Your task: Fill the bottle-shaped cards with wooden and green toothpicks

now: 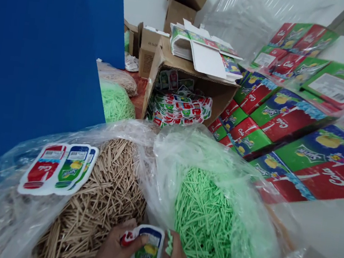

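My left hand (pixel 118 248) is closed on a drink-bottle-shaped packet (pixel 146 251), blue and green with a yellow lemon picture, its thumb pressed across the front. A bit of red packet shows beside that thumb. Close at the packet's right edge, my right hand (pixel 177 257) has its fingers closed on a few thin green sticks (pixel 169 242). Under the left hand lies a heap of thin brown sticks (pixel 115 180) in a clear plastic bag. A heap of green sticks (pixel 205 212) fills another bag to the right. The lower parts of both hands are cut off by the frame.
Flat Cola and lemon packets (pixel 57 169) rest on the left bag's edge. Behind, an open carton (pixel 195 69) on its side holds many packets, with folded boxes (pixel 206 51) on top. Printed boxes (pixel 286 114) are stacked at right. A blue panel (pixel 44 46) stands left.
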